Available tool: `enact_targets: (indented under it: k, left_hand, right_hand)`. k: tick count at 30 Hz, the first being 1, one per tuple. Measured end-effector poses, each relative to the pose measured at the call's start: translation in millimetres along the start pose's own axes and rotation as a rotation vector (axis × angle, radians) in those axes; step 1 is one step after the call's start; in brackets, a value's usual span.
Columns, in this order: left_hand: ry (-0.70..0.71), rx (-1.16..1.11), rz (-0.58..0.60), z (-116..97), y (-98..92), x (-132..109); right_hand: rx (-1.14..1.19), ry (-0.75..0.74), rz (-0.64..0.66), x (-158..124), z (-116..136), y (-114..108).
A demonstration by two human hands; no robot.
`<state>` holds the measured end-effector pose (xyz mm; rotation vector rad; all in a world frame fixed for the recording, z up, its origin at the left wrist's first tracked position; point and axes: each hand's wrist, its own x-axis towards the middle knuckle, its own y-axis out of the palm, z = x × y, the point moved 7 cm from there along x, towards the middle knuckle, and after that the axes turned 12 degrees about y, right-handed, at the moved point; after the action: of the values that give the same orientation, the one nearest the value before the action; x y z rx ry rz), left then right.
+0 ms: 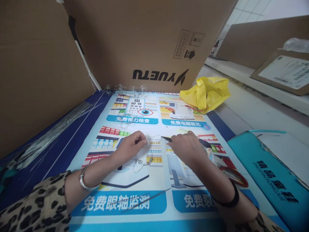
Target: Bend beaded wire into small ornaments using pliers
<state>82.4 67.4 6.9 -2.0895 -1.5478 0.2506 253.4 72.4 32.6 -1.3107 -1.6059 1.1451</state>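
Note:
Over the middle of a printed poster, my left hand point(133, 145) is closed in a pinch on a thin wire piece, from which fine wire loops point(139, 160) with small beads hang below the fingers. To its right, my right hand point(187, 146) is wrapped round dark-tipped pliers point(166, 139), their handles hidden in the palm. The tips point left and meet a thin curved wire point(155, 136) that runs toward my left fingertips. Whether the jaws grip it is too small to tell.
Large cardboard box point(149, 42) walls stand behind and at left. Several wire pieces point(130, 88) lie along the poster's back edge. A yellow bag point(205, 95) is back right, a teal box point(270, 180) right, and long thin wires point(48, 145) left.

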Motion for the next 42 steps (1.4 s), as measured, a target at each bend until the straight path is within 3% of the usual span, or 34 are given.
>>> enact_targets:
  k: [10,17,35,42]
  left_hand:
    - [0.028,-0.012,0.002,-0.1,1.0,-0.1]
    - [0.057,0.060,0.045,-0.7,4.2,0.0]
    - [0.092,0.079,0.063,-0.6,6.1,0.2]
    - [0.085,0.082,0.068,-1.8,6.4,0.6]
  right_hand:
    - [0.030,0.027,-0.091,-1.3,-2.0,-16.8]
    - [0.013,0.122,0.064,1.5,-11.6,-2.8]
    - [-0.050,0.010,-0.034,-9.3,17.0,-17.0]
    - [-0.016,-0.003,-0.070,-11.0,15.0,-13.4]
